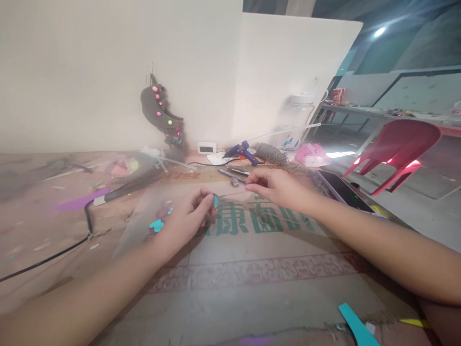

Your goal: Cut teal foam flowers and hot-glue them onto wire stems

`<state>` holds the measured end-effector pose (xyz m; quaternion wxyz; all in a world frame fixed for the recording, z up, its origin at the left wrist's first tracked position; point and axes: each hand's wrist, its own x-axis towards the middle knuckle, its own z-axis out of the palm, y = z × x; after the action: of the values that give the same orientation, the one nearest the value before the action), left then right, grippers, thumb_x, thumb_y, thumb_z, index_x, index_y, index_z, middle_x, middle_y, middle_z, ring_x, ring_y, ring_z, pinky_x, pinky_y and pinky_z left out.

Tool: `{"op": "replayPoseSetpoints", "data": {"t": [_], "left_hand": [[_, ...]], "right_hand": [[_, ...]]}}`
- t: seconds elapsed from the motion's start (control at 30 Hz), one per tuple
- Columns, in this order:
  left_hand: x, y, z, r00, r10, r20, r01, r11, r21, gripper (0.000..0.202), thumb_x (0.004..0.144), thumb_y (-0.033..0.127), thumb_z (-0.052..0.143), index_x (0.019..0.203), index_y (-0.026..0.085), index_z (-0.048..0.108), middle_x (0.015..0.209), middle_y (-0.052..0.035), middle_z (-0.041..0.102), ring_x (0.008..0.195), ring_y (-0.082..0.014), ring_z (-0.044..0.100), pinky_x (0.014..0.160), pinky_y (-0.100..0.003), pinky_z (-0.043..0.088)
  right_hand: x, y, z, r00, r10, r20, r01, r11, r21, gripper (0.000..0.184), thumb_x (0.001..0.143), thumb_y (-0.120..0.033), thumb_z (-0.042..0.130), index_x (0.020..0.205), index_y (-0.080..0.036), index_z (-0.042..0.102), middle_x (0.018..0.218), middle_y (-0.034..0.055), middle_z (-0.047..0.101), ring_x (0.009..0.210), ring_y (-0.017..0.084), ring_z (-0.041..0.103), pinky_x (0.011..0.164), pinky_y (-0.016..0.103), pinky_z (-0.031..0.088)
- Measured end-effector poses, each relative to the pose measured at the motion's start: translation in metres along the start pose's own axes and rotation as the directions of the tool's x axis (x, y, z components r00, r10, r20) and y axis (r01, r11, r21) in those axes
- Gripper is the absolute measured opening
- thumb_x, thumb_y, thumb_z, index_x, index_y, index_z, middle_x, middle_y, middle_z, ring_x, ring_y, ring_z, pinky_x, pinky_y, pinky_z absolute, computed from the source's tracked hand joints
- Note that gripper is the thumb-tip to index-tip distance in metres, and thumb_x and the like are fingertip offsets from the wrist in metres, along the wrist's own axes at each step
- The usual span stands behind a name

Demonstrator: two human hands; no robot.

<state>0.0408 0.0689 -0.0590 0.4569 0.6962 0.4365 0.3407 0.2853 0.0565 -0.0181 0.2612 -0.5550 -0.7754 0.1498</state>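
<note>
My left hand is closed over the printed cardboard, pinching a small round teal piece between thumb and fingers. A thin pinkish strand stretches from that piece to my right hand, whose fingertips are pinched on its far end. Whether the strand is fixed to the teal piece cannot be made out. Several small teal cut-outs lie just left of my left hand. Beyond my right hand are a purple pen and a small ring-shaped roll.
At the back stand a blue glue gun, a grey yarn bundle and a clear bottle. A dark crescent ornament hangs on the white board. A phone lies right; a black cable crosses left. Teal strip sits in front.
</note>
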Motion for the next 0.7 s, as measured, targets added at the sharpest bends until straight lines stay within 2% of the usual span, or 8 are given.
{"op": "replayPoseSetpoints", "data": {"t": [0.07,0.2,0.3,0.4,0.47,0.53,0.6,0.7], "left_hand": [[0.000,-0.001,0.000,1.000,0.012,-0.013,-0.012,1.000,0.013,0.028,0.094,0.049,0.048,0.089,0.022,0.055,0.073,0.0037,0.061,0.053,-0.0109,0.051,0.049,-0.022,0.038],[0.001,0.001,0.000,0.998,0.041,-0.045,-0.040,0.999,0.023,0.027,0.091,0.047,0.052,0.082,0.023,0.057,0.067,0.0029,0.062,0.058,-0.0143,0.056,0.053,-0.024,0.042],[0.000,0.006,0.000,0.997,0.034,-0.073,-0.029,0.997,0.077,0.027,0.089,0.047,0.052,0.078,0.023,0.057,0.064,0.0030,0.061,0.056,-0.0153,0.056,0.052,-0.024,0.041],[-0.001,0.008,-0.001,0.997,0.019,-0.079,-0.011,0.995,0.100,0.029,0.091,0.048,0.051,0.077,0.023,0.057,0.064,0.0035,0.060,0.054,-0.0139,0.052,0.051,-0.023,0.039],[0.000,0.007,-0.002,0.997,-0.001,-0.081,0.008,0.996,0.087,0.031,0.091,0.048,0.051,0.076,0.022,0.055,0.064,0.0040,0.057,0.054,-0.0126,0.049,0.050,-0.022,0.037],[0.002,0.003,-0.004,0.996,-0.022,-0.083,0.026,0.998,0.057,0.033,0.092,0.049,0.051,0.074,0.022,0.052,0.062,0.0046,0.052,0.053,-0.0116,0.046,0.049,-0.021,0.035],[0.005,-0.002,-0.006,0.995,-0.040,-0.092,0.042,0.999,0.023,0.035,0.092,0.051,0.051,0.072,0.021,0.050,0.061,0.0048,0.049,0.052,-0.0114,0.043,0.049,-0.021,0.034],[0.007,-0.009,-0.008,0.989,-0.080,-0.124,0.081,0.997,0.005,0.036,0.089,0.053,0.053,0.071,0.022,0.051,0.060,0.0042,0.048,0.050,-0.0120,0.043,0.047,-0.022,0.036]], "right_hand": [[0.003,0.009,0.002,0.999,0.046,-0.019,-0.045,0.999,0.026,0.012,0.088,-0.029,0.058,0.084,-0.019,0.060,0.072,-0.0003,0.064,0.067,0.015,0.058,0.063,0.025,0.041],[0.010,0.027,0.002,0.996,0.084,0.040,-0.089,0.985,0.146,0.011,0.088,-0.030,0.059,0.089,-0.020,0.058,0.075,0.0004,0.068,0.072,0.017,0.064,0.069,0.028,0.046],[0.012,0.037,-0.010,0.983,0.055,0.175,-0.096,0.968,0.233,0.035,0.093,-0.047,0.055,0.072,-0.019,0.056,0.063,-0.0014,0.062,0.060,0.014,0.059,0.068,0.029,0.048],[0.006,0.046,-0.021,0.902,-0.059,0.427,-0.134,0.903,0.408,0.055,0.094,-0.064,0.049,0.061,-0.019,0.052,0.052,-0.0036,0.057,0.051,0.011,0.055,0.082,0.035,0.051],[0.001,0.051,-0.024,0.849,-0.155,0.506,-0.182,0.812,0.554,0.058,0.089,-0.070,0.053,0.058,-0.020,0.047,0.047,-0.0062,0.053,0.046,0.010,0.052,0.087,0.039,0.053],[-0.003,0.054,-0.026,0.830,-0.205,0.519,-0.244,0.704,0.667,0.059,0.085,-0.072,0.057,0.059,-0.021,0.045,0.046,-0.0087,0.048,0.040,0.009,0.046,0.079,0.040,0.057],[-0.005,0.054,-0.029,0.852,-0.189,0.487,-0.262,0.653,0.711,0.057,0.084,-0.072,0.059,0.064,-0.020,0.049,0.050,-0.0087,0.048,0.039,0.008,0.043,0.068,0.038,0.058],[-0.008,0.052,-0.035,0.941,-0.120,0.317,-0.100,0.796,0.597,0.053,0.088,-0.068,0.056,0.075,-0.017,0.060,0.068,0.0003,0.063,0.061,0.013,0.061,0.076,0.035,0.056]]}}
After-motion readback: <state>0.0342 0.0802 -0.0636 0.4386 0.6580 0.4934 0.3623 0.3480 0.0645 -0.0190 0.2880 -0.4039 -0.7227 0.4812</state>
